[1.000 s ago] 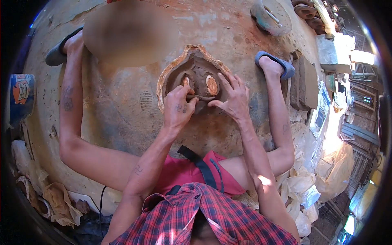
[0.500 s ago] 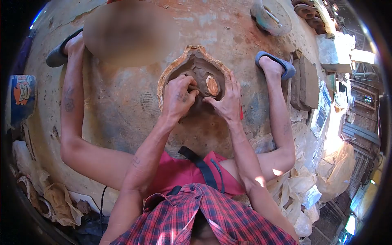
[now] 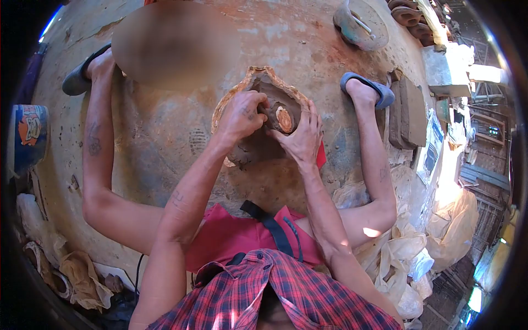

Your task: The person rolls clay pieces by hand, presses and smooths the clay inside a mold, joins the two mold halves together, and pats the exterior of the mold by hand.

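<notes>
A mold (image 3: 228, 93) with a rough, pale orange-brown rim and a pointed far end lies on the ground between my legs. Dark wet clay (image 3: 266, 83) lines its inside. An oval orange-brown opening or patch (image 3: 284, 120) shows through the clay at the right. My left hand (image 3: 242, 116) reaches over the left side, its fingers curled and pinched against the clay; the fingertips are partly hidden. Along the right rim my right hand (image 3: 302, 135) grips the mold, fingers outside and thumb at the inner clay. Something red (image 3: 321, 155) shows beside that hand.
A grey basin (image 3: 366, 27) with a stick in it stands at the far right. Clay slabs (image 3: 408, 113) lean beyond my right foot. A blue printed bucket (image 3: 32, 135) is on the left. Plastic sheets (image 3: 454, 228) lie at the right. A blurred patch covers the upper left.
My left hand has shifted slightly up and right inside the mold. My right hand's thumb has moved slightly left, and more of the mold's near side shows.
</notes>
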### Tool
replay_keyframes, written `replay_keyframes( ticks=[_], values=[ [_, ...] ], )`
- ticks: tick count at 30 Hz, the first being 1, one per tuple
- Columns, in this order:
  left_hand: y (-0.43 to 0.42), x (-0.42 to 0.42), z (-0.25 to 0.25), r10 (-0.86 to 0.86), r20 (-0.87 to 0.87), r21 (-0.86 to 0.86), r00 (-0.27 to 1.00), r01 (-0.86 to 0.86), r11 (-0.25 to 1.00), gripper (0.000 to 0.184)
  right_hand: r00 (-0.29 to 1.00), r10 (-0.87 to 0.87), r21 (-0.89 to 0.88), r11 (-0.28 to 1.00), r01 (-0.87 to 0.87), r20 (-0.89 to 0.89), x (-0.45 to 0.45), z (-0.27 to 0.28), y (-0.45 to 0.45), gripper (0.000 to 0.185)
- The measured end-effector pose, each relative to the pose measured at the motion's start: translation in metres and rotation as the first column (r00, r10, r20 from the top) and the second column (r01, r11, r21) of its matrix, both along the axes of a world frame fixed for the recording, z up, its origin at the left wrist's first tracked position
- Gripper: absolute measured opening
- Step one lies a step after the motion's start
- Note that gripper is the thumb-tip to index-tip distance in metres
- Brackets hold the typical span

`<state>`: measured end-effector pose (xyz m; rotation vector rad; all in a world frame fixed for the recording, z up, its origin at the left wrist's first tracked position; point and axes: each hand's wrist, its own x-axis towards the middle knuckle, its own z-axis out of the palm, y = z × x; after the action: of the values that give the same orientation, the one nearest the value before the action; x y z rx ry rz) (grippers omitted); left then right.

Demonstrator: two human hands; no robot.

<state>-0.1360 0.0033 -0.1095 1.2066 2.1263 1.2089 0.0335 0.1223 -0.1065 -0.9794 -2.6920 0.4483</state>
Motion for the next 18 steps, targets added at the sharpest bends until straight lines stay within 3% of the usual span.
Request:
replay_keyframes(
  ticks=[2, 9, 18],
  values=[
    [0.002, -0.005, -0.002, -0.016, 0.052, -0.044, 0.999, 0.018, 0.999, 0.026, 0.989, -0.115, -0.055, 0.991, 0.121, 0.096, -0.007, 0.002, -0.005, 0.116],
    [0.012, -0.018, -0.002, -0.109, 0.003, -0.034, 0.994, 0.109, 0.993, 0.026, 0.984, -0.166, -0.112, 0.979, 0.172, 0.063, -0.011, 0.000, -0.005, 0.114],
    [0.030, -0.031, -0.009, -0.180, -0.020, -0.058, 0.984, 0.178, 0.982, 0.026, 0.979, -0.197, -0.019, 0.980, 0.198, 0.058, -0.017, 0.002, -0.012, 0.105]
  ],
)
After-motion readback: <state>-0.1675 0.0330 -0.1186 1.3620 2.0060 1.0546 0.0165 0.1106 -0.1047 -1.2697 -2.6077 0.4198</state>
